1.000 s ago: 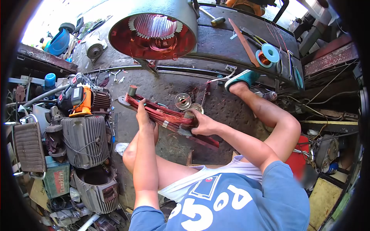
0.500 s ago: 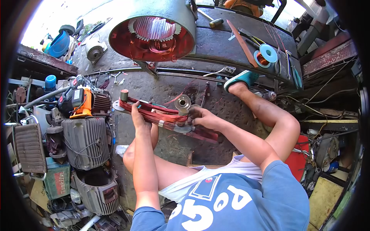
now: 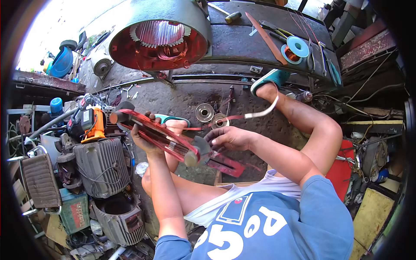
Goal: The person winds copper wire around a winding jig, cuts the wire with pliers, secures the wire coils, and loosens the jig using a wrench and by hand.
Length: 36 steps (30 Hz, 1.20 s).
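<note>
A coil former wound with red-brown copper wire (image 3: 167,141) lies slantwise above my lap, with a round post at each end. My left hand (image 3: 147,136) is wrapped round its middle. Beside its right end is my right hand (image 3: 229,139), fingers curled and partly spread, with nothing visible between them. A white strip (image 3: 264,112) with a reddish end crosses just above my right hand. Two metal spools (image 3: 204,112) are on the dark floor beyond the former. A red slotted bar (image 3: 226,165) sticks out below the former's right end.
A large motor housing (image 3: 158,47) with a slotted core stands ahead. On the metal bench (image 3: 234,41) lie a hammer (image 3: 233,17), a red-brown strip (image 3: 265,37) and a wire spool (image 3: 298,47). Finned motor casings (image 3: 102,167) and an orange tool (image 3: 93,123) crowd the left side.
The former has tilted and turned, its right end now lower and nearer me. My right hand has come off that end. The white strip has shifted from the bench edge toward my right hand.
</note>
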{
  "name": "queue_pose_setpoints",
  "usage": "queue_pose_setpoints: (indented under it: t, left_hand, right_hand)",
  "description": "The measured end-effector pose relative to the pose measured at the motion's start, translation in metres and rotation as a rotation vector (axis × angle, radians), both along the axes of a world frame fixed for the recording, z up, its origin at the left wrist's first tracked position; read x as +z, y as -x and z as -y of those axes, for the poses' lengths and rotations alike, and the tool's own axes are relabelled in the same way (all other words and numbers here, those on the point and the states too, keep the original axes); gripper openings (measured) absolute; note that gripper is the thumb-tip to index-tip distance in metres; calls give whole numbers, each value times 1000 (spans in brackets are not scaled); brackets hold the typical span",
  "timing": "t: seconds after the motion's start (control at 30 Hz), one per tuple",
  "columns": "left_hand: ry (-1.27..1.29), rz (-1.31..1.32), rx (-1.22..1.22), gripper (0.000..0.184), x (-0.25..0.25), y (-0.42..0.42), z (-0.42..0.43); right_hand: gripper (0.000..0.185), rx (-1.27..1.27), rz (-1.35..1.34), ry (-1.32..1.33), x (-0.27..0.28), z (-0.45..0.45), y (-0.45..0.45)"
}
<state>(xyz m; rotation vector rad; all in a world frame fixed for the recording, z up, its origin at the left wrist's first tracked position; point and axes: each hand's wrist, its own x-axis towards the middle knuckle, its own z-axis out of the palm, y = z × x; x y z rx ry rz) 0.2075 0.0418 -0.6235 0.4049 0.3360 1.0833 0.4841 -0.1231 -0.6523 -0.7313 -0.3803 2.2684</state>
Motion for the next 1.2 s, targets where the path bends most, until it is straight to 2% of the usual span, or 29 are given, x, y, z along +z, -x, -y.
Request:
queue_pose_setpoints:
  t: [0.1, 0.13, 0.17, 0.27, 0.37, 0.63, 0.77, 0.93, 1.03, 1.07, 1.2]
  left_hand:
    - [-2, 151, -94, 63, 2, 6, -3]
    - [-38, 134, -107, 63, 1, 9, -6]
    - [-51, 148, -124, 61, 1, 12, -6]
    - [-76, 205, -174, 58, 7, 9, -3]
    - [-89, 241, -187, 57, 7, 11, -4]
    - [-130, 250, -186, 55, 10, 12, -5]
    - [-131, 316, -121, 57, 5, 13, -3]
    - [-151, 364, -156, 57, 9, 16, -6]
    - [-160, 356, -154, 58, 12, 16, -5]
    - [-226, 314, -173, 64, 10, 18, -7]
    - [-223, 275, -185, 63, 14, 17, -8]
  right_hand:
    - [38, 47, 55, -73, 11, 4, 6]
    - [34, 87, 92, -152, 12, 3, 9]
    - [29, 105, 247, -323, 15, 3, 11]
    - [28, 144, 279, -306, 31, 5, 19]
    - [26, 113, 317, -412, 32, 5, 25]
    - [22, 50, 303, -423, 49, 6, 35]
    - [21, 76, 423, -511, 69, 8, 36]
    - [18, 84, 588, -615, 81, 13, 44]
    - [23, 144, 622, -586, 92, 12, 40]
    - [24, 148, 620, -585, 92, 12, 40]
    - [25, 181, 572, -502, 87, 13, 40]
